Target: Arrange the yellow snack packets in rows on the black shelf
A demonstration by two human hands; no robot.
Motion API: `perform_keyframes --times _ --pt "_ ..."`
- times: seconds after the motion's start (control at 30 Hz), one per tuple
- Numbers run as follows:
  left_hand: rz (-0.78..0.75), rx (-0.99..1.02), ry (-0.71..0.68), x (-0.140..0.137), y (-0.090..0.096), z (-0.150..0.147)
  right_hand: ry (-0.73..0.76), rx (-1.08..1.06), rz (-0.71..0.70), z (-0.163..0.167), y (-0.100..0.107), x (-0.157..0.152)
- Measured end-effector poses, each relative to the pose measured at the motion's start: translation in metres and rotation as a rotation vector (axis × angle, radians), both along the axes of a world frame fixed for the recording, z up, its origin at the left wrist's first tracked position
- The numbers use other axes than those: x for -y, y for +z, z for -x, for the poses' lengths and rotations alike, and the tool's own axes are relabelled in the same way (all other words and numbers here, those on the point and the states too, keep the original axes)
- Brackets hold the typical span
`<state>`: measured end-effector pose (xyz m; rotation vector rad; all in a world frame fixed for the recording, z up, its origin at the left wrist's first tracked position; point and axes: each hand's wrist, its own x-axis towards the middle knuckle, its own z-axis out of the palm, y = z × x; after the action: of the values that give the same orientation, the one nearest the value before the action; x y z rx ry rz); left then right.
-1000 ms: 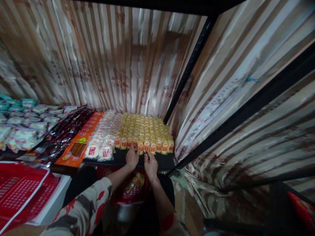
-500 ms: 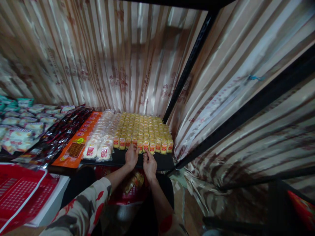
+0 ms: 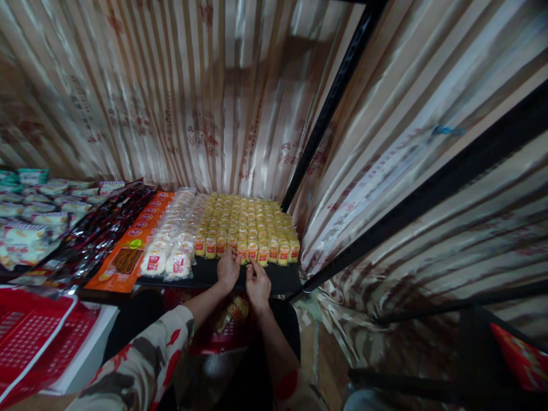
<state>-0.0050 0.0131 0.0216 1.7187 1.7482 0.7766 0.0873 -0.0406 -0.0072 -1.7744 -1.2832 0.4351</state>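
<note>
Several rows of small yellow snack packs (image 3: 244, 220) with red-and-white labels stand upright on a black shelf (image 3: 278, 281). At the middle of their front row is my left hand (image 3: 229, 269), its fingers bent and closed against the packs. My right hand (image 3: 258, 285) sits just to its right and lower, thumb and fingers curled together by the foot of the front packs. Whether either hand grips a pack is hidden by the fingers. To the left of the yellow packs lie rows of white, clear-wrapped snack packs (image 3: 177, 264).
Farther left are an orange snack bag (image 3: 122, 262), dark shiny packets (image 3: 92, 234) and white packets (image 3: 32, 234). A red basket (image 3: 216, 342) is below the shelf, another red basket (image 3: 47, 337) at lower left. Black metal posts (image 3: 334, 120) and a striped curtain (image 3: 240, 114) enclose the shelf.
The view has shifted slightly, moving the goods a little to the left. Both hands stay at the same front packs, in nearly the same pose.
</note>
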Motion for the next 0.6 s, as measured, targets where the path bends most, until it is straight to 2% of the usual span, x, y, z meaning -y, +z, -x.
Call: perform_keyframes --times 0.27,0.4,0.5,0.6 --pt "-0.034 0.018 -0.019 0.005 -0.002 0.003 0.093 -0.314 -0.141 -0.009 -0.005 0.006" --pt "-0.036 -0.005 0.008 0.017 0.0 0.011 0.15 -0.281 -0.138 0.003 -0.002 0.028" --pt "-0.071 0.029 -0.067 0.04 -0.006 0.023 0.225 -0.105 -0.053 0.019 -0.012 0.046" --pt "-0.081 0.108 -0.206 0.07 -0.022 0.036 0.31 0.067 0.175 0.034 -0.034 0.056"
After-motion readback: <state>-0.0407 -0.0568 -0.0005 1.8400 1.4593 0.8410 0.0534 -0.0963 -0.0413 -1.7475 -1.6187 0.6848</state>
